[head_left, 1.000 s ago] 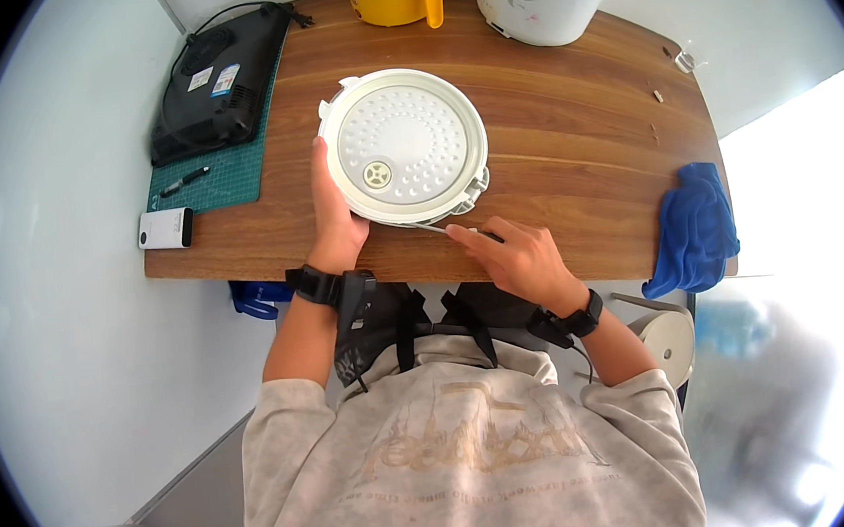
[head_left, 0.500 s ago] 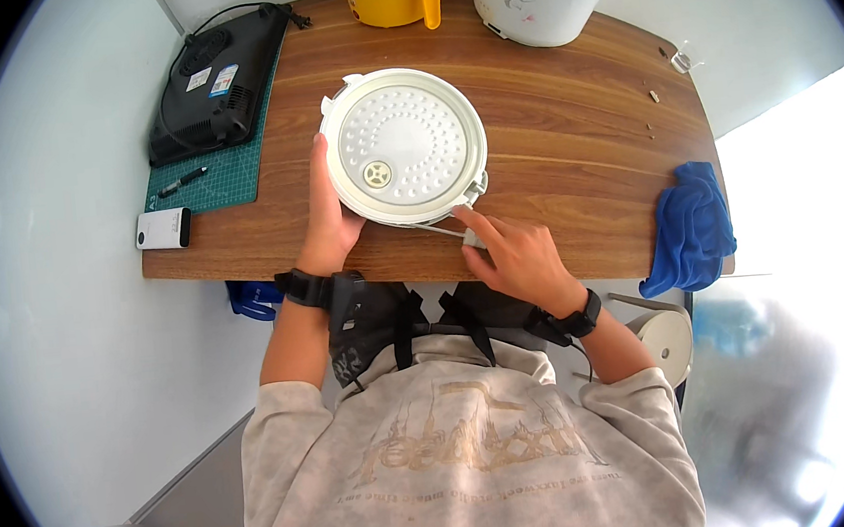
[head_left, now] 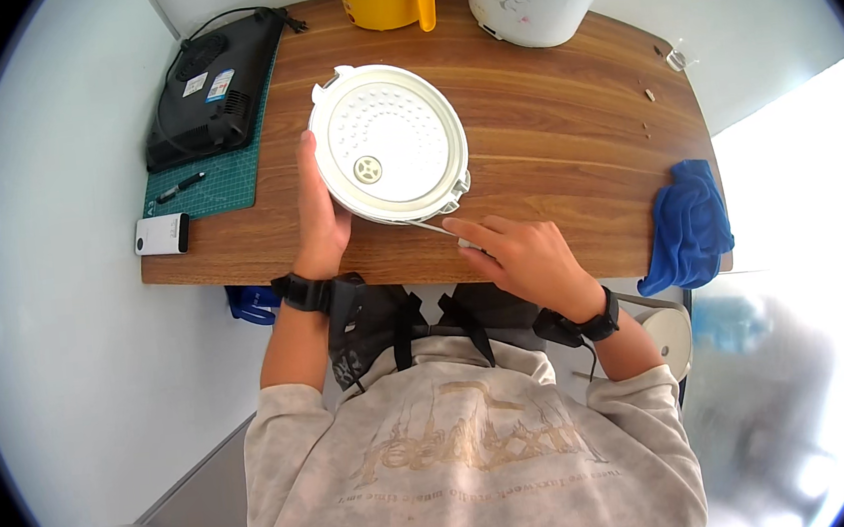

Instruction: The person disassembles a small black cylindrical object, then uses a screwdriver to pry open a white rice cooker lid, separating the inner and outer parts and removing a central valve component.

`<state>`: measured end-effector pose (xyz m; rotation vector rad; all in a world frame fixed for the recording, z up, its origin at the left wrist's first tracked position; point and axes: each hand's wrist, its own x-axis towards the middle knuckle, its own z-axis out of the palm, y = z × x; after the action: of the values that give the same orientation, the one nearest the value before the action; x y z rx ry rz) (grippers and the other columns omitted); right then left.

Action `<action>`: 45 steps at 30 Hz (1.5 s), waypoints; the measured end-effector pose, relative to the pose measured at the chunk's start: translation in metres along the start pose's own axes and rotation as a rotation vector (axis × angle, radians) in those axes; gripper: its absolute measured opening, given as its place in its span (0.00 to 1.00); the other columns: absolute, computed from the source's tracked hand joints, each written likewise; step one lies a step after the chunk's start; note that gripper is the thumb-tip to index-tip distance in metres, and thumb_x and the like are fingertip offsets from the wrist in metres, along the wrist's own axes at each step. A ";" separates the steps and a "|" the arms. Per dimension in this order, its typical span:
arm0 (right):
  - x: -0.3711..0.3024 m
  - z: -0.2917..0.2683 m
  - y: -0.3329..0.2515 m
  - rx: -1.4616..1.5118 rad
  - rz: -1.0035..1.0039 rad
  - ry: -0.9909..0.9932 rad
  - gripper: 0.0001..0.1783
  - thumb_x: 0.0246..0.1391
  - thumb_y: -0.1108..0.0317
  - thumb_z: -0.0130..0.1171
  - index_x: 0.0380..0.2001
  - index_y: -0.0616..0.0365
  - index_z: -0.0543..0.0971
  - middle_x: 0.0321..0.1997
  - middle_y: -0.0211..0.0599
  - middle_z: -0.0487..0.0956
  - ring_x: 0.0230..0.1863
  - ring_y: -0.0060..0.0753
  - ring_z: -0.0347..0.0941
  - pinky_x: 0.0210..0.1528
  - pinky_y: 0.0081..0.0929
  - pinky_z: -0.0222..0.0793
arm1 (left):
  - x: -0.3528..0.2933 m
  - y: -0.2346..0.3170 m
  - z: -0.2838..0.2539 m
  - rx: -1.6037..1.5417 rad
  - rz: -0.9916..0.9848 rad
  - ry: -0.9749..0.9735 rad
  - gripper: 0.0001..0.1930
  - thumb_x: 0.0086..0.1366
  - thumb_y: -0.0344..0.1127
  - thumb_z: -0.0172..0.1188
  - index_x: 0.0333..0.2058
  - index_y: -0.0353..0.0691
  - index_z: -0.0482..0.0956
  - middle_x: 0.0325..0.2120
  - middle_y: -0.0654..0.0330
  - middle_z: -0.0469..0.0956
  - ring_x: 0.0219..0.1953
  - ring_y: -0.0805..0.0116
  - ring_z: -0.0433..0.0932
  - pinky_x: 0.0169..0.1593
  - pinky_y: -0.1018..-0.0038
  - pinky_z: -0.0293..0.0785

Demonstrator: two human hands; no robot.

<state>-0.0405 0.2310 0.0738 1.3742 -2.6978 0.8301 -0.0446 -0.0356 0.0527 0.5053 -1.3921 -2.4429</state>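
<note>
A round white rice cooker lid (head_left: 410, 144) shows its dimpled inner face, with a small round vent near its lower left. My left hand (head_left: 323, 217) grips the lid's left edge, thumb along the rim and the other fingers hidden beneath. In my right hand (head_left: 539, 261) is a thin tool with a slim metallic shaft (head_left: 429, 227) and a light handle, mostly covered by the fingers. The shaft's far end meets the lid's near rim; its tip is hidden, so I cannot tell the tool's exact kind.
At the back stand a yellow pot (head_left: 385, 4) and a white rice cooker body (head_left: 530, 8). An upturned black appliance (head_left: 202, 97) with a cord, a pen (head_left: 180, 187) on a green mat (head_left: 225, 190), and a white power bank (head_left: 162, 235) lie left. A blue cloth (head_left: 690, 225) hangs over the right edge.
The lid has shifted a little to the left and tilted, its right side now lower. My right hand stays by the near rim with the tool, its wrist slightly farther right.
</note>
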 end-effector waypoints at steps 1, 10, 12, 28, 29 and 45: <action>-0.001 -0.001 0.003 0.058 -0.009 0.007 0.19 0.62 0.64 0.62 0.57 0.46 0.81 0.36 0.37 0.84 0.26 0.45 0.77 0.28 0.36 0.73 | -0.001 0.001 0.001 -0.005 0.000 0.003 0.35 0.74 0.64 0.45 0.67 0.42 0.65 0.62 0.56 0.73 0.63 0.64 0.74 0.64 0.65 0.73; -0.006 -0.022 0.012 0.619 0.192 -0.158 0.18 0.64 0.64 0.62 0.56 0.51 0.81 0.35 0.45 0.86 0.31 0.50 0.81 0.35 0.36 0.75 | -0.016 0.020 0.010 -0.031 0.037 -0.020 0.32 0.75 0.61 0.47 0.65 0.41 0.68 0.59 0.57 0.75 0.61 0.66 0.76 0.63 0.67 0.74; -0.010 -0.018 0.014 0.586 0.130 -0.096 0.18 0.64 0.64 0.62 0.57 0.51 0.81 0.35 0.44 0.86 0.31 0.48 0.81 0.34 0.36 0.75 | -0.018 0.023 0.013 -0.035 0.035 -0.033 0.33 0.75 0.61 0.48 0.65 0.41 0.68 0.60 0.57 0.75 0.61 0.66 0.76 0.63 0.67 0.74; -0.018 0.001 0.001 -0.304 -0.202 0.195 0.32 0.44 0.75 0.63 0.57 0.45 0.80 0.27 0.29 0.70 0.24 0.29 0.74 0.22 0.29 0.69 | -0.006 -0.004 0.003 -0.037 -0.011 0.036 0.34 0.75 0.61 0.46 0.66 0.38 0.67 0.61 0.55 0.74 0.62 0.63 0.75 0.65 0.64 0.72; -0.017 0.001 -0.001 -0.326 -0.212 0.202 0.32 0.44 0.75 0.64 0.57 0.45 0.80 0.28 0.29 0.70 0.25 0.28 0.74 0.22 0.30 0.69 | -0.005 -0.003 0.003 -0.044 -0.019 0.042 0.33 0.75 0.61 0.46 0.66 0.39 0.68 0.61 0.56 0.75 0.62 0.64 0.75 0.65 0.64 0.72; -0.047 -0.062 0.025 0.277 0.405 -0.011 0.14 0.61 0.63 0.63 0.49 0.52 0.81 0.33 0.43 0.85 0.34 0.55 0.81 0.37 0.43 0.76 | 0.004 0.023 -0.027 -0.135 0.032 -0.019 0.33 0.76 0.60 0.46 0.66 0.40 0.67 0.60 0.54 0.75 0.61 0.63 0.76 0.63 0.62 0.75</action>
<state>-0.0442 0.3061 0.1050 0.8635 -3.0077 1.2656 -0.0350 -0.0694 0.0593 0.4267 -1.2215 -2.5004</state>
